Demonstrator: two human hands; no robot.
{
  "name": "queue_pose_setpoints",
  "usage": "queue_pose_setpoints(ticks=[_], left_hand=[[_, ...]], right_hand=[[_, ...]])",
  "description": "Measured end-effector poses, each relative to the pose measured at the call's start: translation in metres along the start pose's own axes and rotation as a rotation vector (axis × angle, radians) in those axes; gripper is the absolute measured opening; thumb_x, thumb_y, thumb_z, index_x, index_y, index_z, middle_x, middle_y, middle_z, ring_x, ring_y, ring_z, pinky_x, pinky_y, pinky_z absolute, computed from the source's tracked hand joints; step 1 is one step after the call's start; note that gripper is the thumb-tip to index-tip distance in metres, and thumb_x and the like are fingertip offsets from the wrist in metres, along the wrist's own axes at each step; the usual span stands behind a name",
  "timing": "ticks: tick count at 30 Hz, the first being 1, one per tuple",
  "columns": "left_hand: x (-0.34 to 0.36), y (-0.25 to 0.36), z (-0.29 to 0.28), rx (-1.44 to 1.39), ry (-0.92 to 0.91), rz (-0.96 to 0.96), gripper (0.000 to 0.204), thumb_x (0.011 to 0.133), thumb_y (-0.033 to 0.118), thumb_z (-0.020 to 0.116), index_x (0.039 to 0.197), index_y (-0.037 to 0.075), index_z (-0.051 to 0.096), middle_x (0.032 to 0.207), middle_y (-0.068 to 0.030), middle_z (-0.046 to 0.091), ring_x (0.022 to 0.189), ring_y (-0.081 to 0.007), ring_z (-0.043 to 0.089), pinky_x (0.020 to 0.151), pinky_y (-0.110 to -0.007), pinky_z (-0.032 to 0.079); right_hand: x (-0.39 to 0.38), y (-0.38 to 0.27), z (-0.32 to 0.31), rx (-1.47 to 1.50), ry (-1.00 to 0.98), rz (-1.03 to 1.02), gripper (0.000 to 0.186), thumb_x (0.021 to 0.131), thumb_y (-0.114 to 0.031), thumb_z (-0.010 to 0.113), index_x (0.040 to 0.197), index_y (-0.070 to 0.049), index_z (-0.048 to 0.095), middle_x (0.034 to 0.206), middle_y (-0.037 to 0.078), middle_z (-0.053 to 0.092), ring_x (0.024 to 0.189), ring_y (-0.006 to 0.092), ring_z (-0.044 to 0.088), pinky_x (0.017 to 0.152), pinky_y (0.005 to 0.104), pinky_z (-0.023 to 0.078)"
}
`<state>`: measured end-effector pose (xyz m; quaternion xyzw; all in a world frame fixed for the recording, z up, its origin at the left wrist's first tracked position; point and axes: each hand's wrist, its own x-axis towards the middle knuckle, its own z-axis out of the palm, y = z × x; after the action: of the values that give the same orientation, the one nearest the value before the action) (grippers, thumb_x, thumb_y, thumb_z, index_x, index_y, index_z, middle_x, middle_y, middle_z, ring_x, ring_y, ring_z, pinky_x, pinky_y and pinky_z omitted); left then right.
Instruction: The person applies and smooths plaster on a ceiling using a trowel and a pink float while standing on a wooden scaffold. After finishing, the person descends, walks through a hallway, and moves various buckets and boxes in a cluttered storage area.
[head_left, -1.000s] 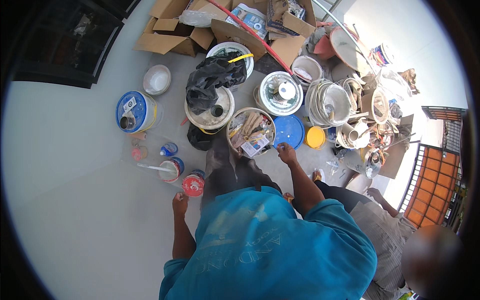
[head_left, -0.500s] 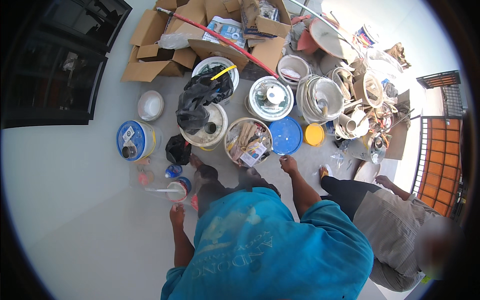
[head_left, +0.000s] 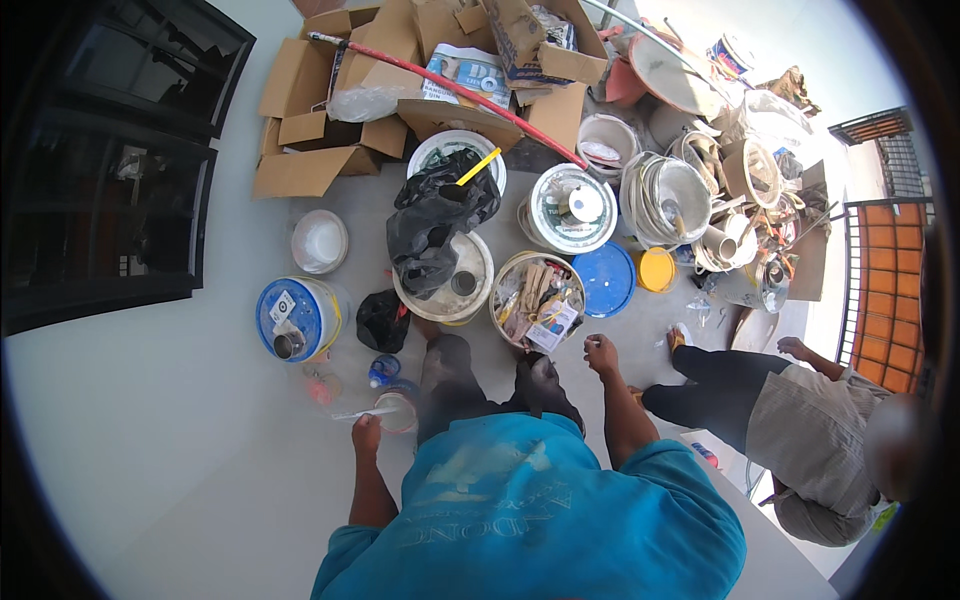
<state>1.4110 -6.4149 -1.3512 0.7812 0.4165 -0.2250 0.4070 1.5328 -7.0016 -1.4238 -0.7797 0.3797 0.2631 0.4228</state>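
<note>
My left hand point(head_left: 367, 436) hangs low with its fingers curled. Just beyond it, a pale flat stick point(head_left: 372, 412) lies over a small paint pail point(head_left: 398, 410); whether my fingers touch the stick I cannot tell. The fingers of my right hand point(head_left: 602, 355) are bent together, and anything in them is too small to make out. That hand is nearest to a white bucket point(head_left: 494, 300) full of tools, gloves and a printed packet, and to a round blue lid point(head_left: 605, 280) on the floor.
Several lidded pails point(head_left: 567, 212) stand ahead, one beneath a black plastic bag point(head_left: 430, 222). A blue-lidded pail point(head_left: 272, 312) stands left. Cardboard boxes point(head_left: 300, 178) and a red pole point(head_left: 470, 92) lie at the back. Stacked buckets point(head_left: 640, 205) fill the right. Another person point(head_left: 800, 420) stands at right.
The view has shifted, so the pails sit lower and further right. My left hand is now closer to the stick and small pail; my right hand stays bent by the tool bucket.
</note>
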Motion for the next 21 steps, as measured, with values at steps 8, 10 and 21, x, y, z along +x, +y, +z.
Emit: queue_pose_setpoints(ticks=[8,10,21], left_hand=[[0.128,0.087,-0.081,-0.033,-0.053,0.127,0.025,0.079,0.026,0.057,0.076,0.003,0.065,0.061,-0.0048,0.058,0.057,-0.0135,0.052,0.054,-0.031,0.041],[0.148,0.120,-0.097,0.026,-0.068,0.225,0.024,0.080,0.026,0.056,0.081,0.005,0.068,0.063,-0.0025,0.058,0.055,-0.0115,0.050,0.052,-0.029,0.039],[0.123,0.172,-0.085,0.150,-0.196,0.332,0.034,0.091,0.031,0.054,0.101,0.003,0.070,0.081,-0.0076,0.067,0.072,-0.0152,0.061,0.070,-0.030,0.046]], right_hand=[[-0.081,-0.072,0.072,-0.071,0.048,-0.036,0.029,0.088,-0.021,0.060,0.110,-0.001,0.062,0.082,0.010,0.067,0.067,0.0156,0.065,0.064,0.0299,0.052],[-0.095,-0.089,0.085,-0.064,0.069,-0.120,0.030,0.089,-0.021,0.060,0.110,-0.001,0.062,0.082,0.010,0.067,0.067,0.0158,0.065,0.064,0.0302,0.052],[-0.102,-0.057,0.111,-0.114,-0.039,0.011,0.032,0.090,-0.021,0.058,0.115,-0.002,0.061,0.085,0.009,0.067,0.068,0.0156,0.066,0.065,0.0297,0.051]])
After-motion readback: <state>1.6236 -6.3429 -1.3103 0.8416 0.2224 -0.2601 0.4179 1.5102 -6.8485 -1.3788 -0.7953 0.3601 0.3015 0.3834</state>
